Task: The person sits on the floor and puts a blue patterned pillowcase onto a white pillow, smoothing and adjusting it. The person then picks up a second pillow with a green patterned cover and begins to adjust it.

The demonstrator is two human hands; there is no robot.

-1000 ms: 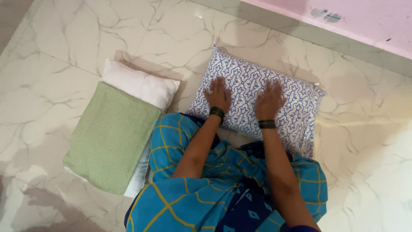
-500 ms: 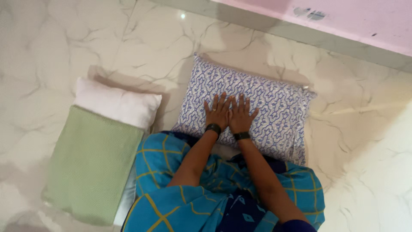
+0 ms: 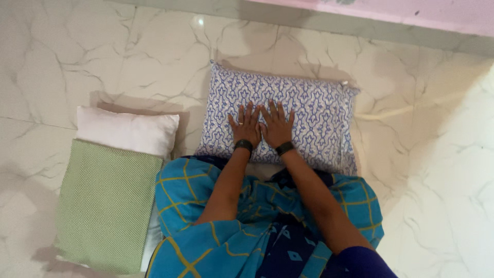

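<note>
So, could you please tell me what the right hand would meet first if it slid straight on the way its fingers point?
The right hand lies flat on the blue patterned pillow, fingers pointing at its far edge. Beyond that comes bare marble floor, then probably the pink wall.

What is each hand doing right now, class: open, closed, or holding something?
Left hand: open, fingers spread, palm flat on the blue-and-white patterned fabric pillow, holding nothing.
Right hand: open, flat on the same pillow beside the left, holding nothing.
</note>
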